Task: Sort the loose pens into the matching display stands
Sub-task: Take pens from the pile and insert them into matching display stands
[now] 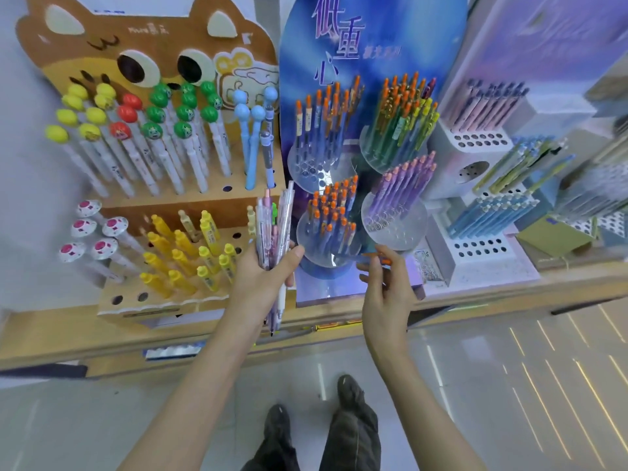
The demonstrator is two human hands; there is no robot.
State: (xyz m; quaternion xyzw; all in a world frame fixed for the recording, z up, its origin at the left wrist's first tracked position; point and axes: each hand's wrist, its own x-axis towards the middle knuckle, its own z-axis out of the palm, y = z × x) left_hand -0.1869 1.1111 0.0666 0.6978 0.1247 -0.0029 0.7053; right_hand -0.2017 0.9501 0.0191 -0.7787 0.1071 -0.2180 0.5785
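The orange-tipped pen [372,256] lies nearly level, pinched in the fingertips of the right hand [384,287], just beside the front clear tray [316,258] of the blue stand [373,45]. That tray's pens have the same orange caps, so it is likely the match. The left hand [268,273] is wrapped round an upright bundle [273,232] of unsorted pens, held in front of the cat stand [102,39], probably for easy picking.
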